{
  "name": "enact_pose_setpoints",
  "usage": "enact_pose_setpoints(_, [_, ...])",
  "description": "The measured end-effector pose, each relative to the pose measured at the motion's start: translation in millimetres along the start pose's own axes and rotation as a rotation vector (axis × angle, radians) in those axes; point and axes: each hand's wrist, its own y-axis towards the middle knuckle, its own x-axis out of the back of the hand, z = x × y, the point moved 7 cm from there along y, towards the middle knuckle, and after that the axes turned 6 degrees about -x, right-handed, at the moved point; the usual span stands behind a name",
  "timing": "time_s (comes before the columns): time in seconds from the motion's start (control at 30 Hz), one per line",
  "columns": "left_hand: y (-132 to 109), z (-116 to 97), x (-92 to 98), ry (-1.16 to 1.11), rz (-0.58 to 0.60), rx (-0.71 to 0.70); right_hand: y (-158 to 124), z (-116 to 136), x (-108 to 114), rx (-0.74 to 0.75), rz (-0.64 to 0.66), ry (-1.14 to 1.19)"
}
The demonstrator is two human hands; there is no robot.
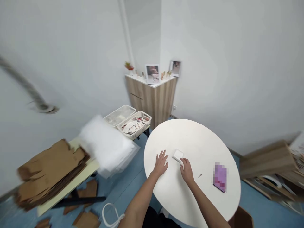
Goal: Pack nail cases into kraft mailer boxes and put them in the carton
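Observation:
On the round white table (187,133), a small white square object (178,155) lies flat in front of me; its exact kind is unclear. My right hand (186,169) is at its lower right corner, fingers curled and pressed together there. Whether the fingertips grip the corner or only touch it is hard to make out. To the left, my left hand (161,163) rests on the tabletop with fingers spread, apart from the white object and holding nothing. A tiny dark item (200,175) lies right of my right hand.
A purple, pixelated item (220,177) lies on the table's right side. Left stands a bench with flattened cardboard (51,167), white foam sheets (106,142) and a filled white basket (135,125). A corner cabinet (152,98) holds pictures and small bottles. Cardboard pieces (86,220) litter the floor.

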Motion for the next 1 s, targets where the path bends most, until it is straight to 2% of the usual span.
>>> enact_pose_setpoints(0.1, [-60.9,58.8,33.0,0.087,-0.090,0.167,19.1,43.4,-26.9,0.115,0.078,0.003])
enact_pose_setpoints(0.23, [-160.8,142.6,90.5,0.195,-0.177,0.407,29.0,122.5,-86.7,0.279,0.195,0.014])
enact_pose_setpoints(0.4, [-293.1,227.2,159.9,0.312,-0.272,0.715,8.8,239.0,-177.5,0.503,0.335,0.010])
enact_pose_setpoints(0.47, [-337.6,256.3,181.6,0.338,-0.297,0.802,-5.5,284.3,-212.2,0.572,0.391,-0.013])
enact_pose_setpoints(0.53, [-372.3,283.7,200.2,0.343,-0.311,0.850,-21.0,327.1,-244.8,0.628,0.455,-0.044])
enact_pose_setpoints(0.63, [-404.3,320.7,221.8,0.318,-0.293,0.874,-43.8,385.7,-289.1,0.702,0.557,-0.097])
enact_pose_setpoints(0.77, [-417.2,356.6,241.8,0.286,-0.228,0.841,-68.6,448.6,-338.7,0.780,0.652,-0.143])
enact_pose_setpoints(0.87, [-416.7,377.0,250.8,0.240,-0.171,0.787,-80.2,481.8,-367.3,0.815,0.683,-0.153])
enact_pose_setpoints(1.0, [-416.3,400.0,259.6,0.186,-0.108,0.741,-84.4,508.7,-392.6,0.842,0.704,-0.157])
